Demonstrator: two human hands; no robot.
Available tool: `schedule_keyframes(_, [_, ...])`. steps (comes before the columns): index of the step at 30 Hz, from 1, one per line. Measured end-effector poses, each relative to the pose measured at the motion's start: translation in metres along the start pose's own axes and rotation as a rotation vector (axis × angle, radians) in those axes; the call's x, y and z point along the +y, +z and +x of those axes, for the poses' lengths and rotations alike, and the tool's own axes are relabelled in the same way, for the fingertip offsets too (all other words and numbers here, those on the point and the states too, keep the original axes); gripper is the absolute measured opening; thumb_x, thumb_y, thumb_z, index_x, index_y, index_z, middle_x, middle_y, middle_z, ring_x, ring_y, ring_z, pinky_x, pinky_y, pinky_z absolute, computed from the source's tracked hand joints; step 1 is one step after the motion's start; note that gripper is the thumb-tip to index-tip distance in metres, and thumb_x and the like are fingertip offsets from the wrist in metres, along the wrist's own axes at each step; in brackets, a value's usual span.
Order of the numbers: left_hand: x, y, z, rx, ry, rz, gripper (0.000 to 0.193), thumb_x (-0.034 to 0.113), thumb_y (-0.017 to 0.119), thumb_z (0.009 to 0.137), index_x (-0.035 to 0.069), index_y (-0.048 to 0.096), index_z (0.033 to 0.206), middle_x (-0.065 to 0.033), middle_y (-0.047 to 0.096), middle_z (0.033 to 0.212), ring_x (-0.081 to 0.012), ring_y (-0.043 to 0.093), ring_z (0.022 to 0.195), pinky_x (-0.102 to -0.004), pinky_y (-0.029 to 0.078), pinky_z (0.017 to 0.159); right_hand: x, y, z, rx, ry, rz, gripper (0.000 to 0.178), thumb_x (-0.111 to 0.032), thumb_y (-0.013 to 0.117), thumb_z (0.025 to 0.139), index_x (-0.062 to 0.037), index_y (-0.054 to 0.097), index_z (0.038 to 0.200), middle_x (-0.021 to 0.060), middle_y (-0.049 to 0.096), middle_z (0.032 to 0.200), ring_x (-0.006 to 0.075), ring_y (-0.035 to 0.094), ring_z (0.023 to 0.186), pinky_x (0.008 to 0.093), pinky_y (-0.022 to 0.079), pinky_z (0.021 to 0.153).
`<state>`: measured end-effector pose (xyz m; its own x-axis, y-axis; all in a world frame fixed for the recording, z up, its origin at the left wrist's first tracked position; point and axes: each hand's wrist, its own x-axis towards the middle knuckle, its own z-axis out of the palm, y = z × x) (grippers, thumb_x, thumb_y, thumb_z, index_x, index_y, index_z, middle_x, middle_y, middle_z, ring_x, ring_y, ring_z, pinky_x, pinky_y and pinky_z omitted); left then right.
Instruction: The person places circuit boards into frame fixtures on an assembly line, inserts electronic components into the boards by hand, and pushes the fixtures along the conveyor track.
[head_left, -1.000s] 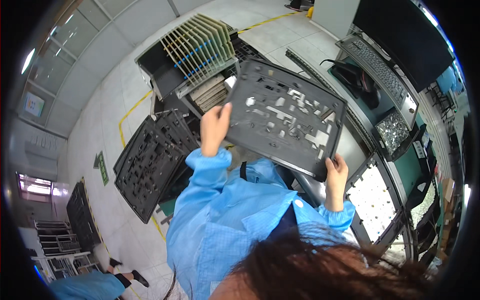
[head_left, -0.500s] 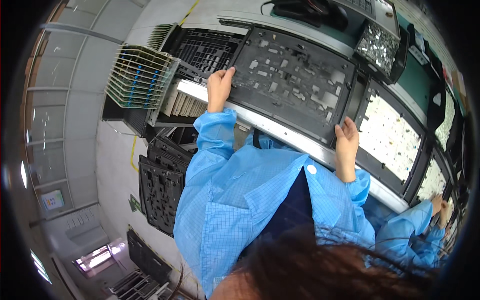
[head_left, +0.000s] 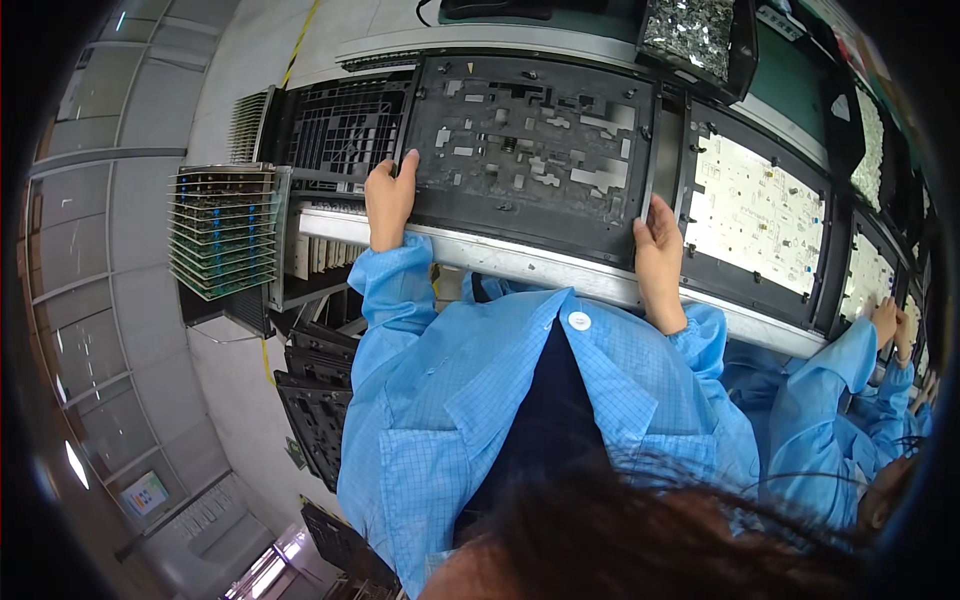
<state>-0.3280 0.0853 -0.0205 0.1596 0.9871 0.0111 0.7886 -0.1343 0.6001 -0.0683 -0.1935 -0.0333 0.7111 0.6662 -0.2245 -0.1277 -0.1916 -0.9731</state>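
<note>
— Where is that dark fixture tray sitting?

— Flat on the desk line, just beyond the metal rail, in front of the person. The left hand is clamped on its near left corner, thumb over the rim, and the right hand grips the near right edge.

— How would you seat it well?

— I'd keep both grips level so it goes down square to the rail, and push evenly, not one corner first. The small clips and cut-outs on its face look easy to snag, so fingers are best kept at the rim.

— Anything crowding it?

— Plenty. To the right, just beside it, lies a tray with a pale circuit board; little gap there. To the left is a black grid pallet, and nearer left a rack of stacked boards. Far right, a bin of small metal parts. A co-worker's hands work further along the right, well apart.
</note>
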Motion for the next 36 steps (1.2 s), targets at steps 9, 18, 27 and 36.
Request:
schedule_keyframes(9, [0.011,0.0,-0.001,-0.16,0.046,-0.044,0.056,0.045,0.06,0.09,-0.011,0.066,0.096,-0.0299,0.066,0.083,-0.0409,0.066,0.081,-0.0442,0.049,0.074,0.008,0.005,0.016,0.294,0.089,0.172,0.063,-0.003,0.058,0.091,0.0013,0.031,0.148,0.0195,0.033,0.153,0.0292,0.032,0.142,0.0362,0.03,0.113])
schedule_keyframes(18, [0.01,-0.025,0.033,0.734,0.111,0.023,0.062,0.029,0.056,0.096,0.001,0.032,0.146,-0.0361,0.014,0.15,-0.0517,0.019,0.137,-0.0571,0.018,0.112,0.054,-0.096,0.021,0.154,-0.156,-0.365,0.061,-0.011,0.055,0.095,-0.0008,0.029,0.15,0.0167,0.036,0.153,0.0251,0.037,0.14,0.0341,0.026,0.115])
schedule_keyframes(27, [-0.146,-0.179,0.008,1.404,-0.225,0.24,0.058,0.011,0.046,0.094,-0.008,0.025,0.145,-0.0271,0.024,0.151,-0.0429,0.026,0.139,-0.0507,0.021,0.116,-0.042,-0.081,0.043,-0.034,-0.681,-0.3,0.052,-0.013,0.055,0.098,-0.0031,0.037,0.145,0.0151,0.041,0.147,0.028,0.041,0.133,0.04,0.033,0.111])
schedule_keyframes(36, [-0.172,-0.183,-0.004,1.408,-0.014,-0.087,0.047,0.014,0.04,0.103,0.006,0.033,0.149,-0.0177,0.047,0.144,-0.0348,0.058,0.115,-0.0385,0.045,0.094,-0.082,-0.05,0.035,-0.015,-0.401,-0.077,0.052,-0.003,0.05,0.094,-0.0026,0.038,0.145,0.0157,0.042,0.146,0.0269,0.042,0.133,0.0382,0.034,0.108])
